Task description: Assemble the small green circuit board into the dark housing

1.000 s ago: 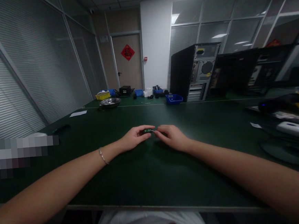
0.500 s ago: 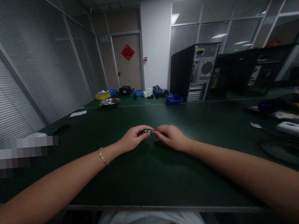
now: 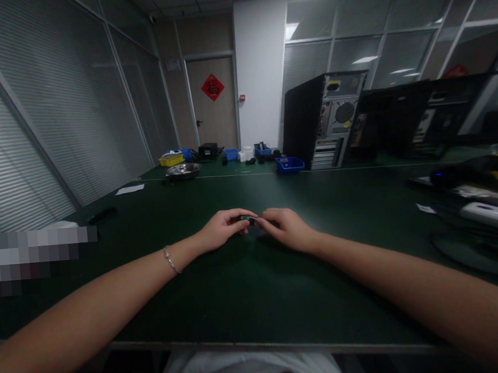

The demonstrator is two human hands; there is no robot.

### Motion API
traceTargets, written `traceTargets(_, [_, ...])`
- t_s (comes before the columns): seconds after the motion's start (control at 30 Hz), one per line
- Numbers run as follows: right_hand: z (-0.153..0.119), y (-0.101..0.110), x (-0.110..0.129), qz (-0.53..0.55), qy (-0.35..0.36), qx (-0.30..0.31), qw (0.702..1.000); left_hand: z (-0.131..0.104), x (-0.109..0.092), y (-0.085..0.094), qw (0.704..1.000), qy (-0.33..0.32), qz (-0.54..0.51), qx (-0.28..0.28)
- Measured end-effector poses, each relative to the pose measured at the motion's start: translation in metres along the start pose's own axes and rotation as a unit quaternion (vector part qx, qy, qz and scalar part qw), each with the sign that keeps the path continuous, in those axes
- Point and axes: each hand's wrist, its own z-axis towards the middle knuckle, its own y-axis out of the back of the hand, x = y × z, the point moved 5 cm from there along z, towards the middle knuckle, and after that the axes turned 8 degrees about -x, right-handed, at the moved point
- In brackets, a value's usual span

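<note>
Between thumb and fingers my left hand (image 3: pixel 222 229) pinches a small green circuit board (image 3: pixel 246 218), which has a dark part at its right end. My right hand (image 3: pixel 289 228) meets it from the right, thumb and forefinger pressed together at the board's right end. Whatever the right fingertips hold is too small to make out. Both hands are just above the green table (image 3: pixel 249 301), near the middle of the view.
At the back stand a metal bowl (image 3: pixel 183 171), a yellow tray (image 3: pixel 171 160), a blue tray (image 3: pixel 290 165) and a black computer tower (image 3: pixel 325 120). Cables and a white device (image 3: pixel 495 217) lie on the right. A white paper (image 3: pixel 130 189) is at the left.
The small board has tilted slightly in my left fingers, and more of its dark part shows. My right hand has hardly moved.
</note>
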Motion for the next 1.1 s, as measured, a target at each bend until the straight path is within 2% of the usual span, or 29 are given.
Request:
traceTargets(0.3, [0.0011,-0.0006,-0.0003,-0.005,0.013,0.019,1.0,-0.0004,-0.0004,0.0005,0.999,-0.021,0.046,-0.01])
traceTargets(0.6, [-0.0001,-0.002,-0.0013,0.001,0.031,0.017,0.999,-0.0009,-0.003,-0.0003,1.0,0.013,0.013,0.008])
traceTargets(1.1, [-0.0007,-0.0011,-0.0008,0.003,0.042,0.026,0.999,-0.0009,-0.0025,-0.0028,1.0,0.013,-0.006,0.027])
